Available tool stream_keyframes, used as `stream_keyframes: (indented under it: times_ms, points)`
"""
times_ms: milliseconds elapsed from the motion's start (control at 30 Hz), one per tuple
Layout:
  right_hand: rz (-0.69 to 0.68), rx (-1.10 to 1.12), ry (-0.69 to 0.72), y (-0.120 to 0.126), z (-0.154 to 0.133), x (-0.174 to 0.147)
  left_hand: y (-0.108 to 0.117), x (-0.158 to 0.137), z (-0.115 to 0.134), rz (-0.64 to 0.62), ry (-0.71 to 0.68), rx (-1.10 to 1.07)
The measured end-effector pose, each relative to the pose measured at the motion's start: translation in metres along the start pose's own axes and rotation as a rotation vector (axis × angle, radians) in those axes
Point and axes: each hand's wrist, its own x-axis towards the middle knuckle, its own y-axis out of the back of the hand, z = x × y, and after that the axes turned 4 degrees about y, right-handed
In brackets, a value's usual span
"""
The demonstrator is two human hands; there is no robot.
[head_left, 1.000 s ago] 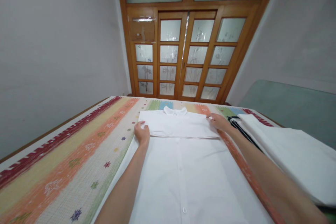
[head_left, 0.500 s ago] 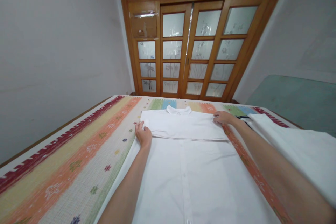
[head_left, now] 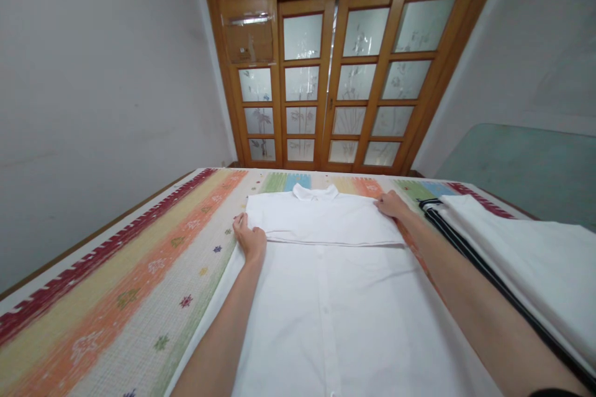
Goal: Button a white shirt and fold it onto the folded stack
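A white buttoned shirt [head_left: 288, 304] lies flat before me, its collar [head_left: 315, 192] at the far end and its button strip running down the middle. Across the upper part, just below the collar, the sleeves [head_left: 321, 223] are folded over in a wide band. My left hand [head_left: 250, 237] grips the band's left edge, fingers curled at the side and thumb over the cloth. At the far right shoulder, the fingers of my right hand [head_left: 392, 204] are closed on the shirt's edge. Some fingertips are hidden by cloth and hand.
A striped, patterned cover [head_left: 153, 267] lies under the shirt. More white cloth [head_left: 526, 254] lies on the right, with black striped fabric [head_left: 447, 229] along its edge. Wooden doors [head_left: 326, 80] with glass panes stand beyond, and a pale green board [head_left: 516, 161] stands at the right.
My left hand has shifted slightly outward, its fingers now around the band's left edge. My right hand stays at the shoulder. The view has moved slightly, showing more black striped fabric at the right.
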Motion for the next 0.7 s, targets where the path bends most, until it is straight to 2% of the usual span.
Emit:
stream_keyframes:
  times_ms: [167, 333, 500, 600, 700]
  points:
    - [0.064, -0.031, -0.09, -0.001, -0.008, -0.013, 0.003, -0.001, 0.005, 0.034, 0.003, 0.01]
    - [0.119, -0.1, -0.084, 0.005, -0.018, -0.02, 0.005, -0.002, 0.011, 0.04, 0.02, 0.019]
    - [0.228, -0.034, -0.134, 0.002, -0.029, -0.027, 0.006, -0.005, 0.015, 0.019, -0.029, 0.032]
    - [0.254, 0.021, -0.022, -0.005, -0.044, -0.036, 0.007, -0.006, 0.016, -0.004, -0.068, 0.03]
    - [0.109, 0.035, 0.153, -0.017, -0.058, -0.049, 0.006, -0.006, 0.015, 0.005, -0.082, 0.027]
